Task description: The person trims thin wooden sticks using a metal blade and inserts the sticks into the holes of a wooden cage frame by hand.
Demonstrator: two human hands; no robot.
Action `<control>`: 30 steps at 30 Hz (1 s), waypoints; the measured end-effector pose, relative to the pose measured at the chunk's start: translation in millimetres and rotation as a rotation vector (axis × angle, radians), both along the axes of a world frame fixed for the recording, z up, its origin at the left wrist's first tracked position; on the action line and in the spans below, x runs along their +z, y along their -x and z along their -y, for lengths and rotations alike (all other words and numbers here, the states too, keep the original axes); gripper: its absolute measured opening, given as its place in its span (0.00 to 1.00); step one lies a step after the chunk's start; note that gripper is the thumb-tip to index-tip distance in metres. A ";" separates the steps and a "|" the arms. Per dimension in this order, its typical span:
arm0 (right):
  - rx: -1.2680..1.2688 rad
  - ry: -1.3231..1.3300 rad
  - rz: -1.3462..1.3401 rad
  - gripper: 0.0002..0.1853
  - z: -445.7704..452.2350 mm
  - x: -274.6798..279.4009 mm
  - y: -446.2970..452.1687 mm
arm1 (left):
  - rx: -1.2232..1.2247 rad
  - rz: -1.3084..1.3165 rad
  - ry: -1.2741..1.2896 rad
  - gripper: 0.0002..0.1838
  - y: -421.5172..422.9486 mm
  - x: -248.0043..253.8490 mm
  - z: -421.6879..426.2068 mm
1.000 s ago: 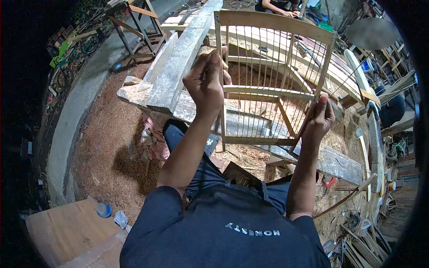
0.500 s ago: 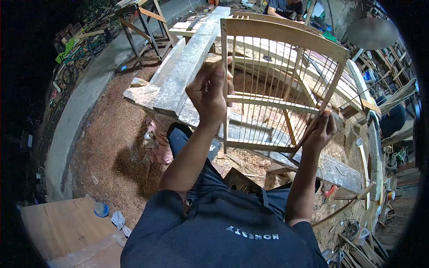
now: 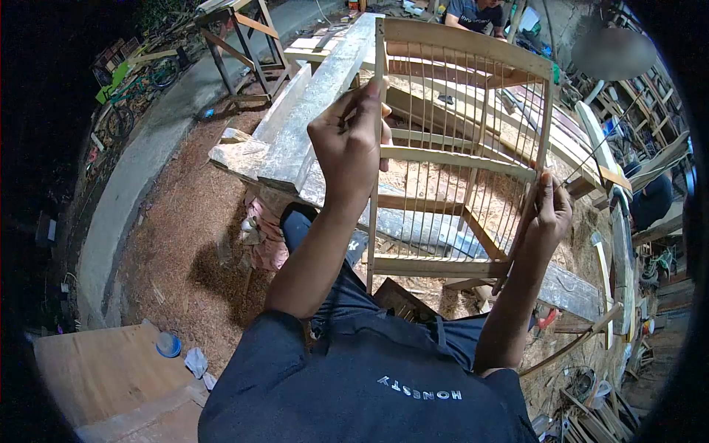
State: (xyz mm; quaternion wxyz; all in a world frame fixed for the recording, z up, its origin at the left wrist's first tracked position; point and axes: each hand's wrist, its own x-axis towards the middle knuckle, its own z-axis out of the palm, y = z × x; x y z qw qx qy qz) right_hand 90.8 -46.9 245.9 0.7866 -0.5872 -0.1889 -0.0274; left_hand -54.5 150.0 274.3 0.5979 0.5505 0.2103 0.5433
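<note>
Both hands hold up a wooden birdcage frame (image 3: 458, 155) with thin vertical bars and a curved top rail. My left hand (image 3: 353, 140) is closed around its left upright, fingertips showing behind the post. On the other side, my right hand (image 3: 550, 201) pinches the right upright near the end of the middle crossbar. A thin rod (image 3: 605, 140) slants up and right from beside my right hand; whether the hand grips it I cannot tell. The cage is raised in front of my chest, above a plank bench.
Behind the cage run a long grey plank (image 3: 325, 103) and several pale boards. A wooden trestle (image 3: 240, 48) stands at the back left. Wood shavings (image 3: 185, 221) cover the ground. A plywood sheet (image 3: 111, 373) lies at lower left. Another person (image 3: 473, 16) sits at the back.
The cage has tilted and turned in my hands, so its lower rail shows broader and nearer. My right hand has moved slightly right. My left hand keeps its hold.
</note>
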 end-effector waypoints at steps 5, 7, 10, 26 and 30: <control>0.041 0.020 -0.035 0.13 8.6 0.7 -1.2 | -0.083 0.067 0.004 0.14 -2.5 -3.4 -1.9; 0.037 0.027 -0.041 0.14 10.1 -3.2 -2.4 | -0.093 0.059 0.023 0.14 -2.5 -4.2 -0.6; 0.060 0.015 -0.053 0.13 13.6 -2.0 2.8 | -0.097 0.057 0.039 0.15 -3.7 -4.4 1.4; 0.050 0.062 -0.042 0.14 26.5 -7.7 15.9 | -0.132 -0.004 0.080 0.16 5.2 -12.9 9.6; 0.068 0.044 -0.050 0.13 29.1 -8.6 15.5 | -0.156 0.053 0.093 0.16 0.5 -15.7 9.7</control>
